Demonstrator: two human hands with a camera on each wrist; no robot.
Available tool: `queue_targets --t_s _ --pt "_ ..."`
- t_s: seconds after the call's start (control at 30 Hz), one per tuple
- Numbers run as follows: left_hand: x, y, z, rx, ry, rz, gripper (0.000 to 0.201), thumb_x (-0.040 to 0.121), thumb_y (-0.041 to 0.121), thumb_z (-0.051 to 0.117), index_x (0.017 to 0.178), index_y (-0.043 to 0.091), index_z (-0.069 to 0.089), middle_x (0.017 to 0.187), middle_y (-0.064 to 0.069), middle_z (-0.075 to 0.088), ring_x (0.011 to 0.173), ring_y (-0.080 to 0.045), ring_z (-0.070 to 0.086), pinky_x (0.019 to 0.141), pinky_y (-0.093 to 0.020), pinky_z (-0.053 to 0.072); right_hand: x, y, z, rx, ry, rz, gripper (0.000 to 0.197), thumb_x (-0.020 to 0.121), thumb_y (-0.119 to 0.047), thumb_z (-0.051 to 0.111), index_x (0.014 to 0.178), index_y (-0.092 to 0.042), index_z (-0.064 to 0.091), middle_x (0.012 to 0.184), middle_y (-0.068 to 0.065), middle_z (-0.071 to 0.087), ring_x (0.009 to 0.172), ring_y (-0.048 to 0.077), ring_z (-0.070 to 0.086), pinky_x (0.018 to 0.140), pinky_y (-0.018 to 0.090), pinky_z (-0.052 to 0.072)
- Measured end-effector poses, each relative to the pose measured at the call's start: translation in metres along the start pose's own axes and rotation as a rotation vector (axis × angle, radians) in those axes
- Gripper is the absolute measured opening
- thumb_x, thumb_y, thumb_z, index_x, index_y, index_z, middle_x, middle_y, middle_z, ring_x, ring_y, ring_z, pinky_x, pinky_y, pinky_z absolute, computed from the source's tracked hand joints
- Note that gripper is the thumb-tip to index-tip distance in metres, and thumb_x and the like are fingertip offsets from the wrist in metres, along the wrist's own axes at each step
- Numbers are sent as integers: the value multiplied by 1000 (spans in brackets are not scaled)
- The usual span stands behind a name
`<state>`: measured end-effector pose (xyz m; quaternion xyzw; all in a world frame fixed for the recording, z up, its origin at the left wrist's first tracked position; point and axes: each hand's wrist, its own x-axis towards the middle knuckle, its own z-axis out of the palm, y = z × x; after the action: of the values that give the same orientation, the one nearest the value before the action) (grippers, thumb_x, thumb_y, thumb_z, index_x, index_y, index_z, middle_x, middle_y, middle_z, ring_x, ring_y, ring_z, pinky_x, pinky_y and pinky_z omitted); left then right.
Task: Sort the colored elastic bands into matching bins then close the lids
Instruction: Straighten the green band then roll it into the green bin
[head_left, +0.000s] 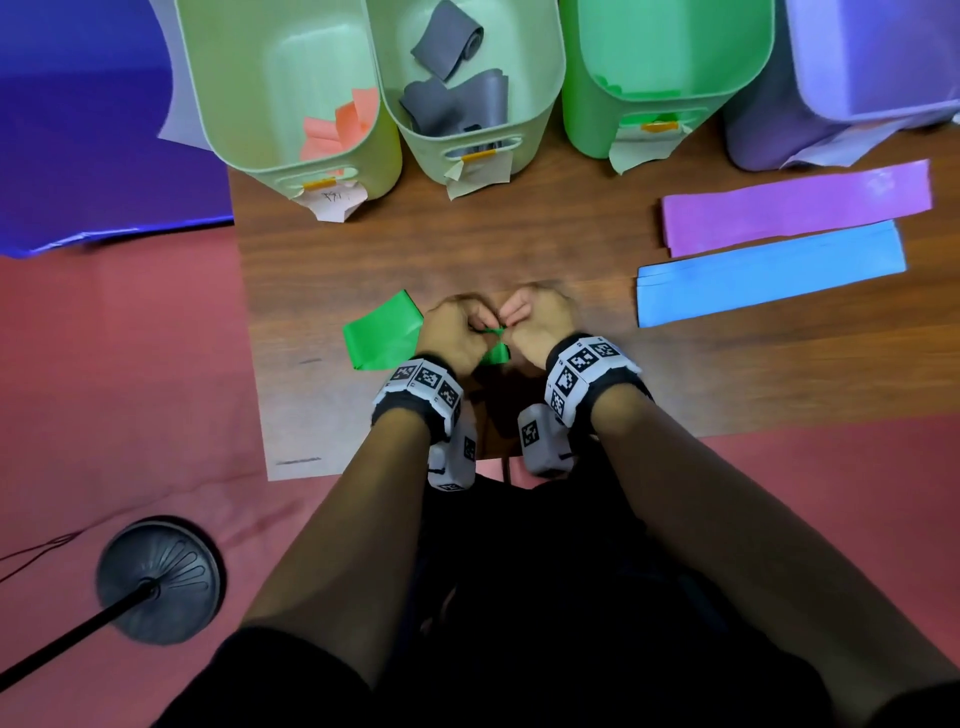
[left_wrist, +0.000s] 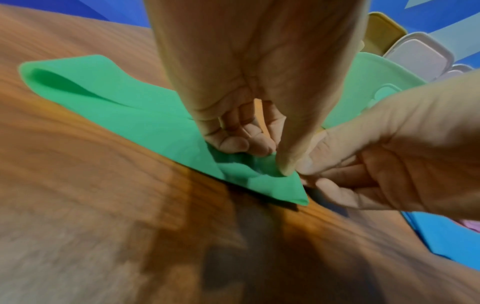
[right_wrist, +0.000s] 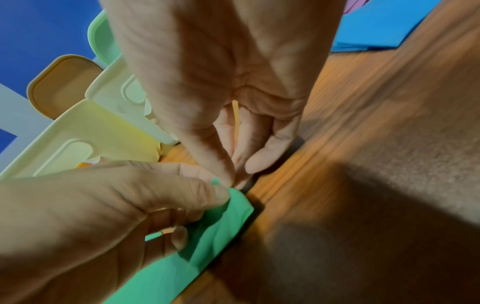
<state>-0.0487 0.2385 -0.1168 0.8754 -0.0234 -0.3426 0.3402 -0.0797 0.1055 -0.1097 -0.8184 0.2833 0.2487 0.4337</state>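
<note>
Band: flat green elastic band (head_left: 379, 335), near the wooden table's (head_left: 519, 249) front edge.
Hands: left hand (head_left: 451, 335) and right hand (head_left: 535, 325) both pinch it.
Label: paper tag (head_left: 332, 200) on pale green plastic bin (head_left: 249, 88), writing illegible.

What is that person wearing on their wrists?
Each wrist has a dark band with white blocks printed with black square codes, on the left wrist and the right wrist. A small white box with the same kind of code hangs under each wrist. The forearms are bare, dark sleeves start higher up, and the left hand and right hand have no gloves.
</note>
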Motion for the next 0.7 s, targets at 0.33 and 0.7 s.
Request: queue_targets --t_s 0.33,0.7 --pt "10 42 -36 -143 76 114 22 80 8 73 72 26 62 76 5 64 74 -13 59 75 -27 48 0 -38 -44 107 56 -128 18 81 -2 64 80 -20 65 79 -4 65 87 20 67 79 31 56" --pt "18 138 -84 -349 152 309 15 72 13 72 77 20 60 80 -15 67 74 -20 62 76 -33 51 -10 -89 -130 127 288 -346 20 83 -7 60 91 -23 67 83 -8 66 87 15 63 81 27 50"
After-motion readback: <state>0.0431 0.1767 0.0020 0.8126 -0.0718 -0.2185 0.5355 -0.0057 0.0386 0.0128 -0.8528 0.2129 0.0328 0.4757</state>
